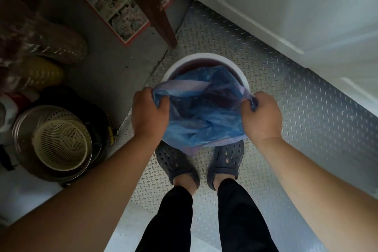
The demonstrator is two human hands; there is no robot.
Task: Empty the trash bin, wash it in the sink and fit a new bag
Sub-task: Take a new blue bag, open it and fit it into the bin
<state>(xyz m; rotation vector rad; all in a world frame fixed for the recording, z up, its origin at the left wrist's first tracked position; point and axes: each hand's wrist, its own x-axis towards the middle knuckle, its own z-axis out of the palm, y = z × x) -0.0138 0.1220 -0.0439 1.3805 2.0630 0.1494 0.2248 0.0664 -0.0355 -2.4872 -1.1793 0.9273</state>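
**Both hands grip blue bag over bin**

The printed flyer [120,4] far beyond the hands is too blurred to read. Left hand [150,111] and right hand [262,115], knuckles up, each clutch an edge of the blue bag [201,112], spread between them over the white-rimmed trash bin [206,58] on the floor.
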